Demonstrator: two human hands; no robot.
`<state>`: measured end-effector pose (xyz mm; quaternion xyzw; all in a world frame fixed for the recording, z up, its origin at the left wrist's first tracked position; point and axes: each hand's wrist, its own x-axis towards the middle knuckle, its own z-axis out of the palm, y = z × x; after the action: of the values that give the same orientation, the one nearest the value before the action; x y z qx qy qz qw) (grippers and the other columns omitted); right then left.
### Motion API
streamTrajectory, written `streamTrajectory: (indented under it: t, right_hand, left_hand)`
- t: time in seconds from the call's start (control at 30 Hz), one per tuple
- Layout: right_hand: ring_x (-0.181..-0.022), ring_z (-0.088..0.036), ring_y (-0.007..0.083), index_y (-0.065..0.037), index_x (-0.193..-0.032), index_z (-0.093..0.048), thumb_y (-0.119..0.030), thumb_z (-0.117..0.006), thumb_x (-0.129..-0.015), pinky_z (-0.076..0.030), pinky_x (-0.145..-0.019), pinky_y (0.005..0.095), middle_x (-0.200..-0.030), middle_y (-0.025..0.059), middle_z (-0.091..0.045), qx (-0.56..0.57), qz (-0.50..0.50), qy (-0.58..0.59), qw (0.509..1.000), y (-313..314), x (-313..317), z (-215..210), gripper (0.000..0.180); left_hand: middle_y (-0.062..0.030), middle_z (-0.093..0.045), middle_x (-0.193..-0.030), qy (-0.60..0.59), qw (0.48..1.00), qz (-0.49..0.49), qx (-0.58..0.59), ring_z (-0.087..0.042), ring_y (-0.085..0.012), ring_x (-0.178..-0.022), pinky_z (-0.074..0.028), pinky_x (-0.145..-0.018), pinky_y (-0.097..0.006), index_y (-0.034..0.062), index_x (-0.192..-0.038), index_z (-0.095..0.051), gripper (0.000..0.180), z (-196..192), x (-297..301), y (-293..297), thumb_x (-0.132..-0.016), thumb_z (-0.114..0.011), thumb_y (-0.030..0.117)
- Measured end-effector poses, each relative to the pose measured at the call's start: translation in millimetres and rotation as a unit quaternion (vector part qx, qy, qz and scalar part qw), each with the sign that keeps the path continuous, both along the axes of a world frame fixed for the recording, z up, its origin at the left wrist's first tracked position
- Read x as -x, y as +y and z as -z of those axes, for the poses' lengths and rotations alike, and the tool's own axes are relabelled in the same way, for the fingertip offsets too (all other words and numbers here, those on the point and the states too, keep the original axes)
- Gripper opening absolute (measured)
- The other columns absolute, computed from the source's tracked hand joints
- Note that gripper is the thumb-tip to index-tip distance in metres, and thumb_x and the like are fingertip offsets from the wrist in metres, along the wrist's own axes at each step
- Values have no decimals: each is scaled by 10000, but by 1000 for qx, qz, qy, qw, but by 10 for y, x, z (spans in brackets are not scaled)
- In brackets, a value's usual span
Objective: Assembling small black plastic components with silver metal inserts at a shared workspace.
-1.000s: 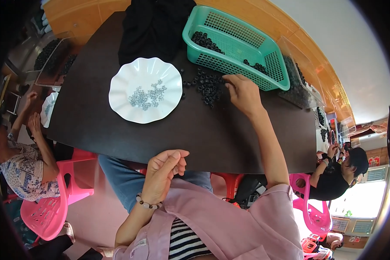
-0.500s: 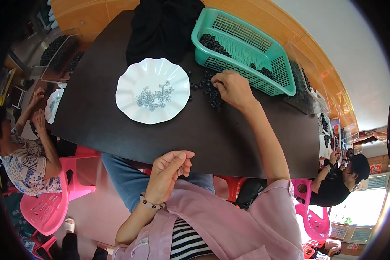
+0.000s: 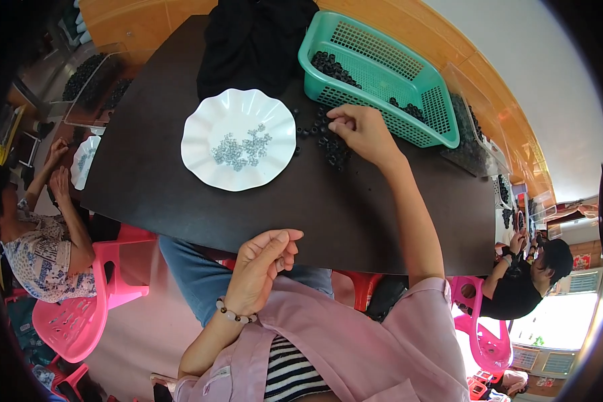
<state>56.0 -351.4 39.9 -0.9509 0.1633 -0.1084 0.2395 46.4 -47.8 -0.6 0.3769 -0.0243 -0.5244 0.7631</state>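
My right hand (image 3: 365, 134) is at the small black ring-shaped pieces (image 3: 335, 153) heaped on the dark table, its thumb and forefinger pinched together. Whether a piece sits in that pinch is hidden. Closer to me, my left hand (image 3: 264, 261) is held above the table's front edge, thumb pressed on curled fingers; what they hold, if anything, cannot be made out. A bracelet of beads (image 3: 231, 313) circles that wrist. Left of the heap stands a white plate (image 3: 197, 144) with a wavy rim, bearing many tiny clear-grey pieces (image 3: 238, 153).
Behind the heap stands a green plastic basket (image 3: 382, 110) with more black pieces, beside a clear bin (image 3: 472, 134). Black cloth (image 3: 254, 47) lies at the table's far side. Co-workers sit at left (image 3: 43, 251) and right (image 3: 516, 281), near pink chairs (image 3: 67, 328).
My right fingers have drawn back slightly from the black pieces, still pinched. My left hand keeps its closed shape. The whole view has shifted a little.
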Motion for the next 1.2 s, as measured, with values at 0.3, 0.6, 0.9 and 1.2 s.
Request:
streamTrajectory:
  t: [0.3,0.6,0.9,1.2]
  right_hand:
    - [-683,-519,40,-23,-1029,-696,-167,-680,-879,-429,-609,193,-814,-27,-625,-467,-46,-95,878,667,583,-174,208]
    - [-912,-584,111,10,-1028,-660,-64,-648,-889,-485,-853,260,-1029,41,-618,-639,-87,-171,745,1229,845,144,158]
    - [-950,-569,146,6,-1020,-657,-65,-613,-901,-465,-843,276,-1069,88,-596,-632,-91,-158,753,1366,861,195,146]
    - [-936,-573,210,-53,-932,-707,-72,-588,-856,-426,-870,337,-951,73,-681,-350,-156,-248,890,1430,672,247,142]
  left_hand:
    - [5,-592,-824,50,998,23,13,-521,-60,-684,-459,-657,-216,-3,-1086,-637,261,-151,-110,-161,-976,-541,214]
    - [-3,-633,-874,38,997,39,56,-519,-43,-699,-435,-656,-192,31,-1063,-648,275,-168,-67,-230,-956,-589,277]
    - [-26,-636,-914,50,997,17,64,-517,-62,-729,-439,-677,-206,48,-1002,-638,205,-47,7,-124,-952,-597,242]
    - [-34,-627,-967,57,993,-44,91,-577,-121,-863,-464,-789,-290,57,-1059,-605,163,84,-60,54,-960,-558,178]
